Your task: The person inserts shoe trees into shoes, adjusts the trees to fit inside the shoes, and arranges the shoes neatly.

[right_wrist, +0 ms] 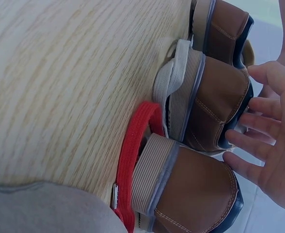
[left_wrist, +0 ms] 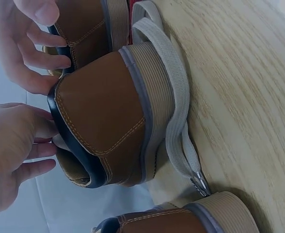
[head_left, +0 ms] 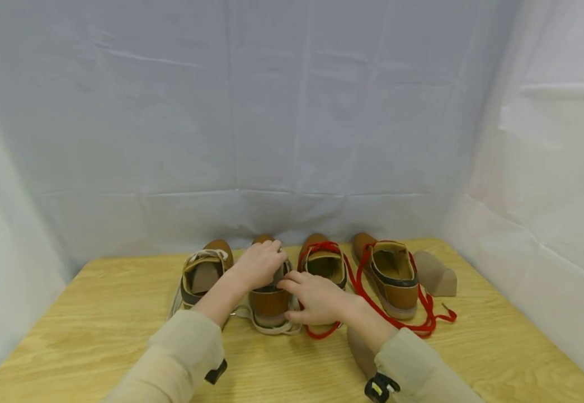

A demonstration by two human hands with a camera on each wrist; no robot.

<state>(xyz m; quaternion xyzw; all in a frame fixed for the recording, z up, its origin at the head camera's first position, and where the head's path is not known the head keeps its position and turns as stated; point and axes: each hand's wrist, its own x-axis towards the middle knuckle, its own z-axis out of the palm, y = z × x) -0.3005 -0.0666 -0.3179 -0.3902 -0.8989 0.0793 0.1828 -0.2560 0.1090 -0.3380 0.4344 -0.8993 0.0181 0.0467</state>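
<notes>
A brown leather shoe (head_left: 269, 307) with a dark collar stands heel towards me, a pale lace (head_left: 272, 330) looped around its heel. My left hand (head_left: 260, 263) reaches over its opening, thumb and fingers curled about a grey-brown shoe insert (head_left: 279, 274) that sits partly inside. Much of that insert is hidden by the hand and the shoe wall. From the right, my right hand (head_left: 317, 296) touches the heel collar with a fingertip. Its other fingers are spread loosely beside the heel in the right wrist view, near the neighbouring red-laced shoe (right_wrist: 196, 189).
Left of the hands, another pale-laced shoe (head_left: 186, 296) holds an insert (head_left: 205, 278). A further red-laced shoe (head_left: 400, 291) stands on the right, its long red lace (head_left: 430, 319) trailing on the wooden table (head_left: 121, 330). Loose inserts lie beside it (head_left: 438, 275) and under my right forearm.
</notes>
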